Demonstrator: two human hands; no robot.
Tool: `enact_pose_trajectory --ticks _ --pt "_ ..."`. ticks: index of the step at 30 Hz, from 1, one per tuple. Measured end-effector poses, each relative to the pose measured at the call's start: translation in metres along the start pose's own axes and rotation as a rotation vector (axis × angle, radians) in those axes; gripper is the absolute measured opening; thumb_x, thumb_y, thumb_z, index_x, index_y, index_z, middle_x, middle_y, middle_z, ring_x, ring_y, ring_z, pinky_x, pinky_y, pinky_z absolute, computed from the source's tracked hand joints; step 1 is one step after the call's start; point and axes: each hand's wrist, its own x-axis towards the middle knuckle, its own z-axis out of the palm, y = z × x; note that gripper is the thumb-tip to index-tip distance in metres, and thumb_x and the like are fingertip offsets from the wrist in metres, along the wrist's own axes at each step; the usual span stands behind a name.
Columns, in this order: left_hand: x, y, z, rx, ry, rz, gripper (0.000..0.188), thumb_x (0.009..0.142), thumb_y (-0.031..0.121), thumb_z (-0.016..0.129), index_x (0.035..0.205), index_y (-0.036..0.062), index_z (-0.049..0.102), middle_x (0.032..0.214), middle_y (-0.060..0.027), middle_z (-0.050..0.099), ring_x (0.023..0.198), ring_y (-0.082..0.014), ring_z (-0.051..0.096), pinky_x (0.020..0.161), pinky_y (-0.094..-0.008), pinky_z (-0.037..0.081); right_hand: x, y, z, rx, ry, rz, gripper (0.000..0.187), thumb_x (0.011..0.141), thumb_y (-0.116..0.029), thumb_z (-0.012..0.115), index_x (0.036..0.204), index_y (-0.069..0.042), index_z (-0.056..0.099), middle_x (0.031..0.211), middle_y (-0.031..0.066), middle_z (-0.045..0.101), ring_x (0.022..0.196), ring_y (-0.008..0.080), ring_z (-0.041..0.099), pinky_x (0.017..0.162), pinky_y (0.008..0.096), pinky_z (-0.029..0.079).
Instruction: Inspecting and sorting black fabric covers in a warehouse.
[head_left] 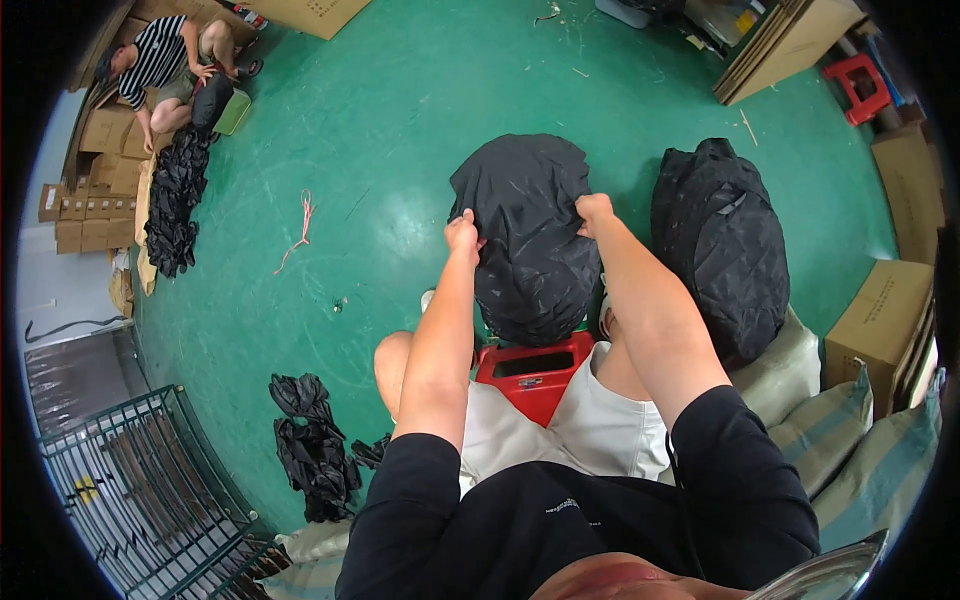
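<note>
In front of my knees, a rounded bundle covered in black fabric (528,235) stands on the green floor. My left hand (463,236) pinches the fabric at the bundle's left side. On its right side my right hand (594,213) grips the cloth too, fingers closed. Between the hands the fabric lies wrinkled over the top; what is under it is hidden. A second large black bundle (720,250) rests just to the right of my right forearm. Between my legs shows a red plastic stool (530,372).
Crumpled black pieces (312,445) lie at lower left, near a dark metal rack (150,490). Pink string (303,232) is on the floor. Woven sacks (825,425) and a carton (877,320) stand at right. A person (165,70) squats far left beside black items (177,205).
</note>
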Motion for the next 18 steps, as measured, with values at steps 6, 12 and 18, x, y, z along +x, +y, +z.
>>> enact_pose_trajectory --ticks 6,12,18 --pt "-0.033 -0.016 -0.009 0.125 0.242 -0.017 0.033 0.096 0.027 0.058 0.098 -0.0046 0.066 0.093 -0.0147 0.067 0.076 -0.0264 0.062 0.059 -0.0402 0.051 -0.012 0.005 -0.038 -0.456 -0.159 0.275 0.023 0.090 -0.021 0.056 0.096 -0.001 0.067 0.088 0.0136 0.071 0.078 0.0288 0.071 0.057 0.0428 0.057" --pt "-0.053 -0.066 -0.048 0.485 0.402 0.189 0.040 0.094 0.028 0.057 0.094 -0.0101 0.068 0.090 -0.0275 0.068 0.083 -0.0307 0.069 0.061 -0.0412 0.051 -0.034 0.020 -0.031 -0.957 -0.434 0.309 0.031 0.102 -0.029 0.043 0.099 -0.005 0.063 0.086 0.0101 0.073 0.073 0.0267 0.070 0.063 0.0435 0.053" --pt "-0.085 -0.076 -0.030 0.154 0.252 0.188 0.044 0.092 0.035 0.065 0.085 -0.0084 0.063 0.076 -0.0163 0.065 0.070 -0.0244 0.063 0.071 -0.0377 0.050 -0.027 0.036 -0.044 -1.002 -0.394 0.310 0.033 0.099 -0.031 0.044 0.103 -0.004 0.063 0.087 0.0104 0.073 0.072 0.0254 0.070 0.063 0.0447 0.053"
